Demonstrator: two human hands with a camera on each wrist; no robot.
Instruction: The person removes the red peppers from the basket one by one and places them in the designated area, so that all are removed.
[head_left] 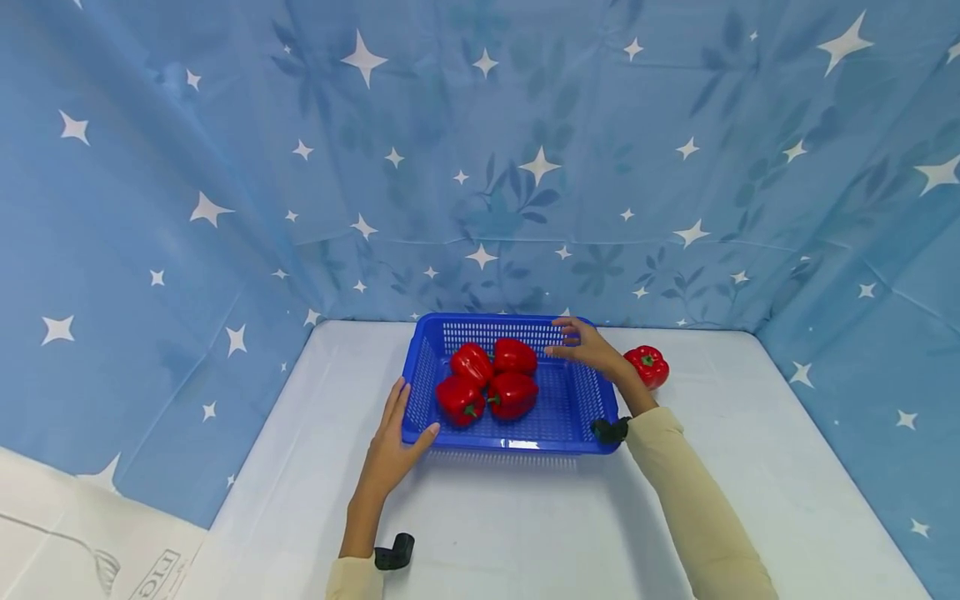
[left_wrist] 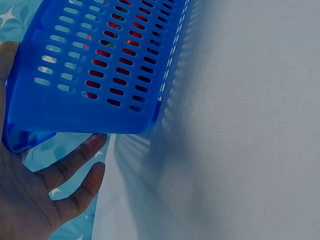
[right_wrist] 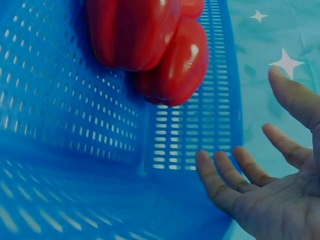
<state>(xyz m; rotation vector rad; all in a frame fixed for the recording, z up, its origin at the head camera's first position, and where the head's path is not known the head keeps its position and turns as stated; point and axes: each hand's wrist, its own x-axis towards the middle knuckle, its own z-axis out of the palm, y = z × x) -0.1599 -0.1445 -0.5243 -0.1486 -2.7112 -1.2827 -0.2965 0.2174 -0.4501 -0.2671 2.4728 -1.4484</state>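
Note:
A blue plastic basket (head_left: 555, 425) with slotted walls stands on the white table. Several red bell peppers (head_left: 513, 396) lie together in its left half. At the basket's front left corner is my left hand (head_left: 386, 458), fingers along the left rim and thumb at the front rim. The left wrist view shows this hand (left_wrist: 30, 195) against the corner with its fingers extended. Above the basket's right end hovers my right hand (head_left: 588, 348), fingers spread and holding nothing. Another red bell pepper (head_left: 647, 367) rests on the table right of the basket, partly behind the right forearm.
Blue curtains (head_left: 480, 208) with white stars enclose the table at the back and both sides. The white tabletop (head_left: 510, 525) extends in front of the basket and to its sides. A printed pale cloth (head_left: 90, 533) shows at the lower left.

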